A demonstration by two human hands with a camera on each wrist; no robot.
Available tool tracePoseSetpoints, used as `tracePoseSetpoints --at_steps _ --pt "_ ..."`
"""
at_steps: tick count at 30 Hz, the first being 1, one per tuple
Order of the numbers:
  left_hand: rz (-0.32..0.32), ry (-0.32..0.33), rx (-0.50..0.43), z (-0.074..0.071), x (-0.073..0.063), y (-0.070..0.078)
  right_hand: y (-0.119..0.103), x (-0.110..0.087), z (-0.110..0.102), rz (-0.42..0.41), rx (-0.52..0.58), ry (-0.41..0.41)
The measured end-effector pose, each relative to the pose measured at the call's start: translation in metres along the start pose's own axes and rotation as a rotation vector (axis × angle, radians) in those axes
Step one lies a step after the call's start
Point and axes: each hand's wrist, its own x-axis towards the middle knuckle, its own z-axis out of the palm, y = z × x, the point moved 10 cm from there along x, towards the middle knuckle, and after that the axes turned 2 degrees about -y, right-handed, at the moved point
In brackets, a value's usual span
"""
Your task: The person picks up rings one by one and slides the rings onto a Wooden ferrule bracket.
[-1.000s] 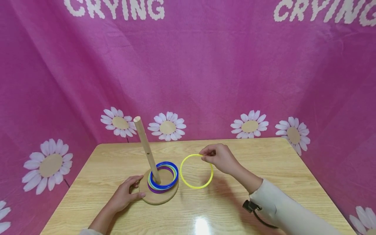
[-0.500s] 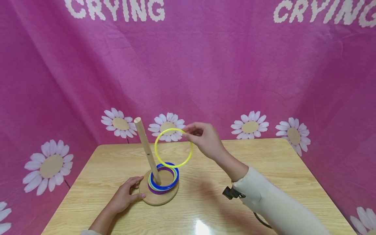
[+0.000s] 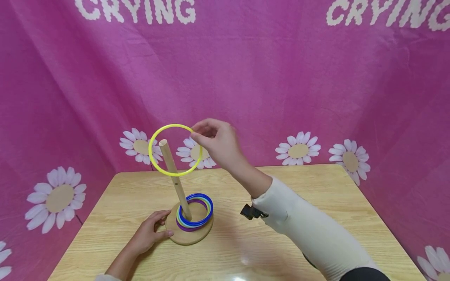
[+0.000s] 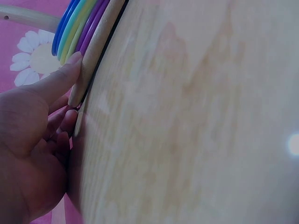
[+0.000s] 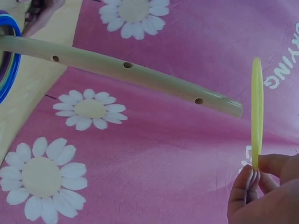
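My right hand (image 3: 221,144) pinches the rim of a yellow ring (image 3: 150,150) between thumb and fingertips. In the right wrist view this ring (image 5: 254,112) hangs just beyond the tip of a wooden peg (image 5: 159,82), apart from it. The peg rises from a round wooden base (image 3: 188,239) on the table. Around its foot lie several stacked rings, a blue ring (image 3: 200,195) on top and purple at the bottom. My left hand (image 3: 149,233) grips the base's left edge; in the left wrist view its thumb (image 4: 60,79) lies on the rim, fingers curled beneath.
A light wood-grain table (image 3: 281,210) carries the stand left of centre. Behind it hangs a pink cloth (image 3: 246,78) with white daisies and lettering. A small black device (image 3: 251,211) is strapped at my right wrist over a pale sleeve (image 3: 299,222).
My right hand has lifted the yellow ring up and leftward, from beside the stacked rings to over the peg's top. My left hand and the stand have stayed put.
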Motion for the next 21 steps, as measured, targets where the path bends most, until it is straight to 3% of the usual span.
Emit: tracePoseSetpoints --at_steps 9,21 --pt "-0.005 -0.01 -0.034 0.001 0.0 0.001 0.031 0.01 0.015 0.114 -0.071 0.011" --pt "0.017 0.0 -0.01 -0.001 0.0 0.002 0.097 -0.019 0.033 0.238 -0.13 -0.007"
